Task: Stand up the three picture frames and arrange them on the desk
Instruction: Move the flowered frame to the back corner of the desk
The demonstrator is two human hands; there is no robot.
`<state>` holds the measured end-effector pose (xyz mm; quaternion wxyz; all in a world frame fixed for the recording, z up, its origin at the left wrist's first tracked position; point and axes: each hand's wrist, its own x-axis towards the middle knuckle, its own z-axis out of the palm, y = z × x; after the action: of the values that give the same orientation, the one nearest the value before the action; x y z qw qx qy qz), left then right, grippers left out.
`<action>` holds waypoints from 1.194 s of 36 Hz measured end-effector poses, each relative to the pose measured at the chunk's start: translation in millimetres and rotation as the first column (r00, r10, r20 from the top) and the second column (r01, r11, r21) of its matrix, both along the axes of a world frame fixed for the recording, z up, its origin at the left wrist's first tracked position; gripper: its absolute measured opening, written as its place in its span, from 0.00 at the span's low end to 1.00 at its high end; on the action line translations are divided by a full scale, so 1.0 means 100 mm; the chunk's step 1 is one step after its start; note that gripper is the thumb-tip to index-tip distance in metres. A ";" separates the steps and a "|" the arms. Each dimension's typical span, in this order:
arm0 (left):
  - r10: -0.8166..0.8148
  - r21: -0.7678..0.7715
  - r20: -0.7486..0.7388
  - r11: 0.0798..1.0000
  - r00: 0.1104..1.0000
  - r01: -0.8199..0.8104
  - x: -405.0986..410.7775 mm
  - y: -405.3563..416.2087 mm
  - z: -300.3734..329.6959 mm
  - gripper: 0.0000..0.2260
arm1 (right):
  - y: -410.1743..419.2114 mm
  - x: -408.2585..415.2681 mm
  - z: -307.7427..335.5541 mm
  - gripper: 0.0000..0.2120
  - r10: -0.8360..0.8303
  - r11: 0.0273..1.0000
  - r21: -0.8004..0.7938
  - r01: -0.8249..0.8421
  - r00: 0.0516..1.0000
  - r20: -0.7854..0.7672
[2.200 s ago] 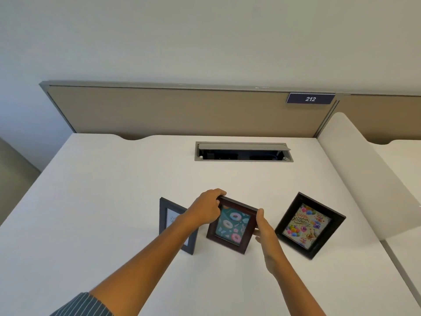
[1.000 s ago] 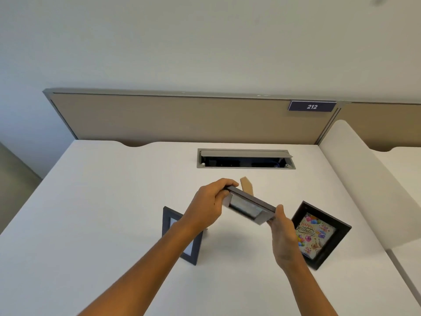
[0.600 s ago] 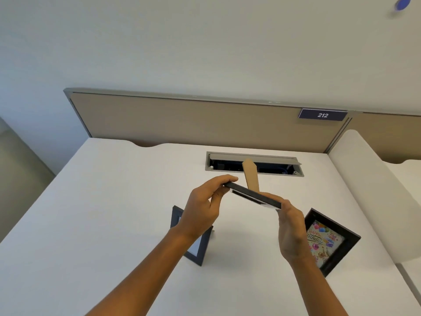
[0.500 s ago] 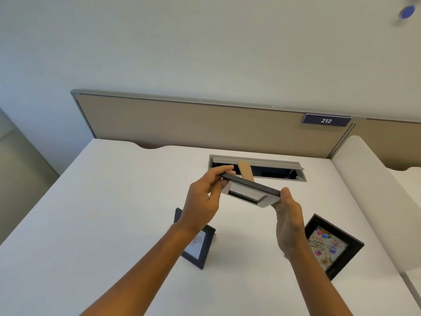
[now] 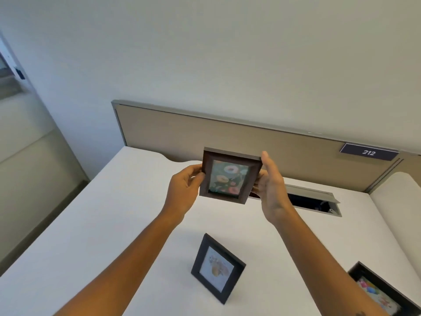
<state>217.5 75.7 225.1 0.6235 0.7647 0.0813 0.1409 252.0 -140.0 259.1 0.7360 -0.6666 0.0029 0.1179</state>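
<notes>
the person has the brown frame (image 5: pixel 229 176) lifted well clear of the table (image 5: pixel 95 224), held up in the air in front of the beige partition (image 5: pixel 182 135). its picture side, a dark green print with pale flowers, faces back toward them, and it sits close to upright with a slight lean. the left hand (image 5: pixel 184 190) pinches the frame's left edge, thumb on the front and the other fingers tucked behind. the right hand (image 5: pixel 272 188) is closed on the right edge from the side, palm turned inward, fingers stretched up along that edge with the tips reaching just past the top corner. so the frame sits squarely between the two hands, both clamped on it.

down on the table, below the raised frame and between the two forearms, a black frame (image 5: pixel 218 267) stands on its own, tilted back a little, showing a pale picture with a yellowish shape that is too soft to make out. well off to the right, by the lower corner of the view, another black frame (image 5: pixel 382 293) shows a colourful picture; it is cut by the edge, and i cannot tell whether it stands or lies flat.

behind the right hand, an open cable hatch (image 5: pixel 312 200) is set into the table top. a small sign reading 212 (image 5: pixel 368 152) is fixed on the partition's top rail.
</notes>
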 end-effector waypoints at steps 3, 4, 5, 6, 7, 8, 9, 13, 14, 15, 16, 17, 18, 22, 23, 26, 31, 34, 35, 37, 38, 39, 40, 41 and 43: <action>0.038 0.041 -0.031 0.998 0.999 -0.037 0.11 0.32 -0.06 0.11 | 0.32 0.22 -0.04 0.44 0.043 0.998 -0.043 -0.044 0.999 -0.029; 0.051 0.056 -0.044 0.997 0.998 -0.048 0.15 0.44 -0.08 0.11 | 0.45 0.29 -0.05 0.42 0.047 0.997 -0.054 -0.049 0.998 -0.035; 0.061 0.072 -0.057 0.996 0.996 -0.057 0.19 0.55 -0.10 0.11 | 0.56 0.36 -0.08 0.39 0.057 0.996 -0.062 -0.060 0.997 -0.046; 0.071 0.089 -0.070 0.994 0.995 -0.065 0.23 0.66 -0.12 0.11 | 0.68 0.43 -0.11 0.37 0.072 0.995 -0.063 -0.076 0.995 -0.062; 0.083 0.109 -0.081 0.991 0.993 -0.074 0.26 0.78 -0.14 0.11 | 0.80 0.51 -0.14 0.37 0.085 0.994 -0.066 -0.090 0.994 -0.070; 0.096 0.130 -0.090 0.988 0.991 -0.084 0.30 0.91 -0.16 0.11 | 0.93 0.59 -0.18 0.38 0.097 0.992 -0.073 -0.103 0.992 -0.078; 0.111 0.149 -0.100 0.984 0.989 -0.095 0.34 1.03 -0.19 0.11 | 1.07 0.67 -0.21 0.39 0.107 0.990 -0.079 -0.114 0.990 -0.089; 0.173 0.175 -0.141 0.974 0.975 -0.147 0.57 1.56 -0.32 0.12 | 1.66 1.05 -0.37 0.40 0.140 0.983 -0.093 -0.156 0.978 -0.154; 0.194 0.187 -0.151 0.969 0.969 -0.165 0.63 1.70 -0.36 0.12 | 1.82 1.16 -0.41 0.40 0.157 0.979 -0.099 -0.176 0.972 -0.174; 0.217 0.205 -0.160 0.962 0.963 -0.183 0.70 1.83 -0.40 0.12 | 1.98 1.27 -0.45 0.40 0.181 0.973 -0.106 -0.204 0.965 -0.189; 0.241 0.222 -0.170 0.954 0.956 -0.201 0.78 1.97 -0.44 0.12 | 2.14 1.38 -0.48 0.40 0.204 0.967 -0.113 -0.230 0.958 -0.202; 0.265 0.233 -0.179 0.947 0.948 -0.220 0.84 2.10 -0.49 0.12 | 2.30 1.49 -0.52 0.41 0.226 0.959 -0.122 -0.256 0.950 -0.216; 0.286 0.237 -0.191 0.942 0.939 -0.239 0.91 2.24 -0.53 0.12 | 2.46 1.59 -0.56 0.41 0.249 0.951 -0.128 -0.283 0.941 -0.231; 0.347 0.237 -0.253 0.927 0.903 -0.290 1.18 2.76 -0.75 0.12 | 3.06 1.99 -0.72 0.38 0.329 0.916 -0.143 -0.376 0.905 -0.272; 0.356 0.233 -0.267 0.926 0.896 -0.298 1.24 2.87 -0.80 0.12 | 3.21 2.09 -0.76 0.37 0.344 0.908 -0.143 -0.394 0.895 -0.283; 0.391 0.234 -0.284 0.914 0.876 -0.333 1.45 3.19 -0.93 0.11 | 3.61 2.35 -0.90 0.35 0.382 0.888 -0.138 -0.438 0.871 -0.309; 0.441 0.175 -0.302 0.897 0.845 -0.405 1.78 3.66 -1.16 0.12 | 4.14 2.75 -1.16 0.36 0.416 0.869 -0.125 -0.478 0.845 -0.335; 0.460 0.134 -0.306 0.888 0.833 -0.441 1.97 3.86 -1.30 0.09 | 4.37 2.97 -1.30 0.38 0.430 0.862 -0.122 -0.492 0.837 -0.339; 0.461 0.119 -0.307 0.887 0.833 -0.447 2.03 3.92 -1.33 0.07 | 4.44 3.04 -1.34 0.38 0.436 0.857 -0.124 -0.500 0.833 -0.339; 0.460 0.091 -0.309 0.885 0.832 -0.456 2.14 4.03 -1.39 0.06 | 4.56 3.18 -1.43 0.38 0.445 0.851 -0.130 -0.508 0.831 -0.334; 0.461 0.074 -0.309 0.883 0.832 -0.463 2.18 4.08 -1.43 0.06 | 4.61 3.23 -1.47 0.38 0.446 0.851 -0.130 -0.508 0.832 -0.330; 0.465 0.063 -0.308 0.881 0.830 -0.469 2.23 4.14 -1.47 0.07 | 4.66 3.29 -1.51 0.38 0.448 0.852 -0.126 -0.509 0.831 -0.329; 0.469 0.063 -0.307 0.879 0.829 -0.474 2.27 4.19 -1.50 0.08 | 4.71 3.34 -1.54 0.38 0.449 0.853 -0.122 -0.508 0.831 -0.328; 0.471 0.065 -0.306 0.877 0.827 -0.475 2.31 4.23 -1.53 0.08 | 4.76 3.37 -1.58 0.39 0.447 0.853 -0.120 -0.507 0.831 -0.330; 0.476 0.070 -0.302 0.875 0.826 -0.479 2.39 4.31 -1.59 0.09 | 4.84 3.44 -1.66 0.40 0.441 0.856 -0.122 -0.502 0.833 -0.334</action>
<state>456.4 507.1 66.6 0.5510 0.7298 0.3674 0.1699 596.2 344.4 93.2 0.6025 -0.6933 -0.0411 0.3933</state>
